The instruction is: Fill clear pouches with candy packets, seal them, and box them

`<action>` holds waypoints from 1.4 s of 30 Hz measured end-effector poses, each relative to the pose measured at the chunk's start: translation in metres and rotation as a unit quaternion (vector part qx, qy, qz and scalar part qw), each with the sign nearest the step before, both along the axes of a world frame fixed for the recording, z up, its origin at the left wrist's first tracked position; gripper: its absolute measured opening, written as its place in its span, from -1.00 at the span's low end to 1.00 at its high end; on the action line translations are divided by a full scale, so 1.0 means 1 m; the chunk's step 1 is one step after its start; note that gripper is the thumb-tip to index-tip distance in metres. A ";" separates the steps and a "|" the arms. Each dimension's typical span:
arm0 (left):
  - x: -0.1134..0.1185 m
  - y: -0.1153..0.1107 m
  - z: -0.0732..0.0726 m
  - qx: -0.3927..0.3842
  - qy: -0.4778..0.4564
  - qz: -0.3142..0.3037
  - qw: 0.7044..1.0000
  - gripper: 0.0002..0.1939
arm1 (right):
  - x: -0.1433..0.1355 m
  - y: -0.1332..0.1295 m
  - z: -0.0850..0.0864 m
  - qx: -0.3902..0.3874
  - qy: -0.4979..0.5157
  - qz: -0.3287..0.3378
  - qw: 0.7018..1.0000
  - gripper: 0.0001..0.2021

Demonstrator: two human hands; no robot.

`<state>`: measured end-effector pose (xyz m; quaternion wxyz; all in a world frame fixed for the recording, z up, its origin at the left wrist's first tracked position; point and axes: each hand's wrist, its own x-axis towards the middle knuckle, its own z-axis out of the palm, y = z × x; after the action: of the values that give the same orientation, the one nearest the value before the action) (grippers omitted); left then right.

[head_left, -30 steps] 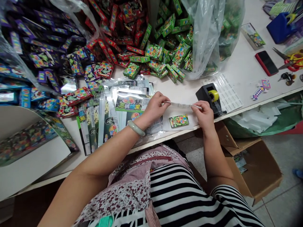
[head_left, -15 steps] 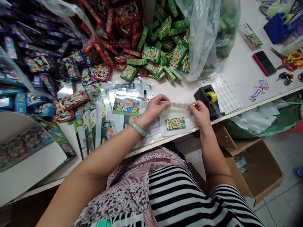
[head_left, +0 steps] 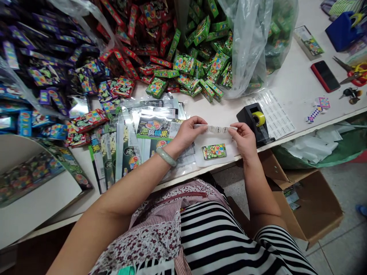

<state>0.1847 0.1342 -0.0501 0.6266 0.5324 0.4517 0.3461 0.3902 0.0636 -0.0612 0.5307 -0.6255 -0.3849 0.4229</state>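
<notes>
My left hand pinches one end of a narrow strip of round printed stickers. The strip's other end is between the closed fingers of my right hand. Just below the strip, a small green box lies flat on a white sheet by the table's front edge. Left of the sheet are flat printed plastic packages, partly behind my left hand. A black tape dispenser with yellow tape stands right beside my right hand.
Heaps of purple, red and green boxes fill the back. Sticker sheets, a red phone, scissors and keys lie rightward. An open carton is below the table at right.
The view has shifted slightly, so items on the right appear further right. Both hands still hold the strip, and my left fingers now cover a little more of its left end.
</notes>
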 end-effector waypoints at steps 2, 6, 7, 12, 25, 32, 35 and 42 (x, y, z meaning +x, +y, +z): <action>0.000 -0.001 0.000 -0.002 -0.003 0.001 1.000 -0.82 | 0.001 -0.001 0.001 -0.014 0.010 0.004 1.000 -0.71; 0.000 -0.002 0.000 -0.006 -0.002 0.003 1.000 -0.84 | 0.001 0.000 0.001 -0.002 -0.019 -0.007 1.000 -0.72; 0.000 -0.002 0.001 -0.006 -0.002 0.004 1.000 -0.85 | 0.001 0.000 0.002 0.007 -0.025 -0.010 1.000 -0.73; 0.000 -0.004 0.003 -0.011 -0.008 0.001 1.000 -0.87 | 0.001 -0.001 0.004 0.001 -0.058 -0.003 0.998 -0.73; 0.000 -0.005 0.004 -0.008 0.004 -0.003 1.000 -0.90 | 0.007 -0.006 0.014 0.028 -0.133 0.069 0.988 -0.61; 0.001 -0.007 0.005 0.014 -0.004 -0.015 1.000 -0.82 | 0.010 0.007 0.031 -0.004 -0.248 0.157 0.956 -0.80; -0.002 -0.007 0.007 0.006 -0.001 -0.024 1.000 -0.85 | 0.011 0.010 0.031 -0.021 -0.239 0.176 0.955 -0.77; -0.002 -0.008 0.007 0.030 0.015 -0.036 0.999 -0.88 | 0.012 0.013 0.040 -0.034 -0.239 0.218 0.946 -0.77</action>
<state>0.1831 0.1263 -0.0428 0.6158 0.5715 0.4313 0.3289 0.4025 0.0767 -0.0216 0.2965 -0.6270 -0.6126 0.3790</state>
